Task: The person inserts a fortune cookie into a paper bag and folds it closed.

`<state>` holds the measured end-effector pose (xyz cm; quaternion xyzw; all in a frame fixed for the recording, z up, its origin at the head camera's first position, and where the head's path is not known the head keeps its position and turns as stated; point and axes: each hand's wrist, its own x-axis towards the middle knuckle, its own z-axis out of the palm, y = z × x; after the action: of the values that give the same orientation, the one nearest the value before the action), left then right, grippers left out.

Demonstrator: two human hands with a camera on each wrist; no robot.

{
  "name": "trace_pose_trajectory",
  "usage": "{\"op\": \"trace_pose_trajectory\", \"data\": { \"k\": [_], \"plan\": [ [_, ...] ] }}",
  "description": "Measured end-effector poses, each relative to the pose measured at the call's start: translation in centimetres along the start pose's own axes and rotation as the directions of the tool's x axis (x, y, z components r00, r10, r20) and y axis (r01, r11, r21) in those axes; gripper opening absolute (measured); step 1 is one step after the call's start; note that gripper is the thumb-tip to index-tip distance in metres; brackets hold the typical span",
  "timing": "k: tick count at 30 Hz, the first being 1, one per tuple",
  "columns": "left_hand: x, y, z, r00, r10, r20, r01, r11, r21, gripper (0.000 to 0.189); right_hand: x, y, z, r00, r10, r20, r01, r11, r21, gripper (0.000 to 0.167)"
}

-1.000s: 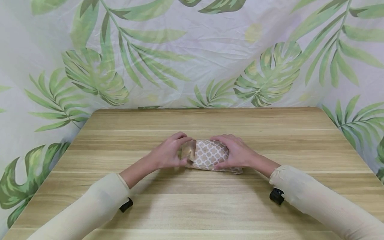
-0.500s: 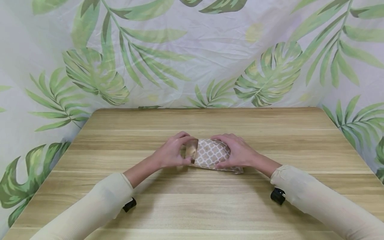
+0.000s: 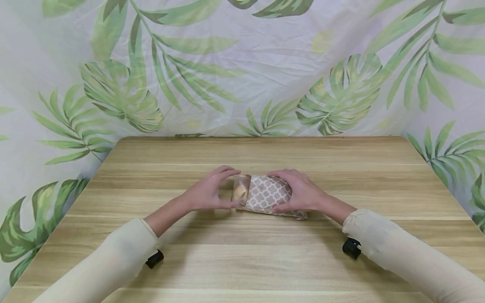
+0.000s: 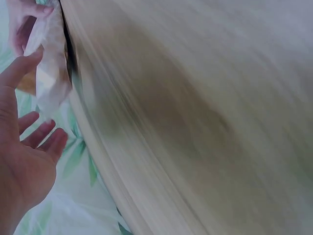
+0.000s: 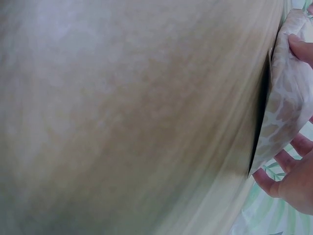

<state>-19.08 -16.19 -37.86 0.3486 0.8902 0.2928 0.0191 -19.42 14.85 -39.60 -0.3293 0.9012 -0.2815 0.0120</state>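
A small patterned bag point(image 3: 268, 191) with a tan-and-white lattice print lies at the middle of the table. Its left end is a clear plastic part point(image 3: 242, 181), with something rounded and yellowish tan point(image 3: 240, 192) showing through. My right hand point(image 3: 301, 191) grips the bag's right half, thumb on the near side and fingers over the far side. Around the clear end my left hand point(image 3: 206, 189) is spread in a wide C, its fingertips right at the end's edges. In the left wrist view the left fingers point(image 4: 49, 134) are loose and parted, below the bag's end.
The wood-grain table point(image 3: 242, 261) extends on all sides of the bag. Behind it hangs a leaf-print cloth point(image 3: 212, 84). A black wrist device shows under the left sleeve point(image 3: 154, 259) and another under the right sleeve point(image 3: 382, 235).
My left hand first moved right against the clear end, then drew back left with its fingers spread wider. The bag shifted slightly right. The right hand kept its grip.
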Motion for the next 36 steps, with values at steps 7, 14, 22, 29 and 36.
{"op": "trace_pose_trajectory", "data": {
  "k": [7, 14, 22, 29, 36],
  "plan": [
    [-0.7, -1.0, -0.4, 1.0, -0.002, -0.009, 0.002, 0.999, 0.043, 0.091, -0.1, 0.0, 0.0, 1.0, 0.011, 0.003, -0.011, 1.0, 0.001, 0.096],
    [-0.5, -1.1, 0.1, 0.999, 0.032, -0.041, -0.029, 0.996, 0.081, 0.088, 0.0, -0.2, 0.0, 0.999, 0.026, 0.02, -0.026, 1.0, -0.001, 0.098],
    [-0.1, -0.4, -0.1, 0.997, 0.049, -0.054, -0.046, 0.998, 0.041, 0.081, 0.0, -0.1, 0.0, 0.999, 0.029, 0.018, -0.029, 1.0, 0.0, 0.098],
    [0.4, -0.1, -0.2, 0.999, 0.044, -0.031, -0.044, 0.999, 0.012, 0.077, 0.0, 0.0, 0.0, 0.999, 0.028, 0.019, -0.028, 1.0, 0.001, 0.098],
    [0.6, -0.3, 0.1, 1.0, 0.015, -0.013, -0.016, 0.999, -0.036, 0.079, 0.0, 0.0, 0.0, 1.0, 0.024, 0.013, -0.024, 1.0, 0.011, 0.098]
  ]
}}
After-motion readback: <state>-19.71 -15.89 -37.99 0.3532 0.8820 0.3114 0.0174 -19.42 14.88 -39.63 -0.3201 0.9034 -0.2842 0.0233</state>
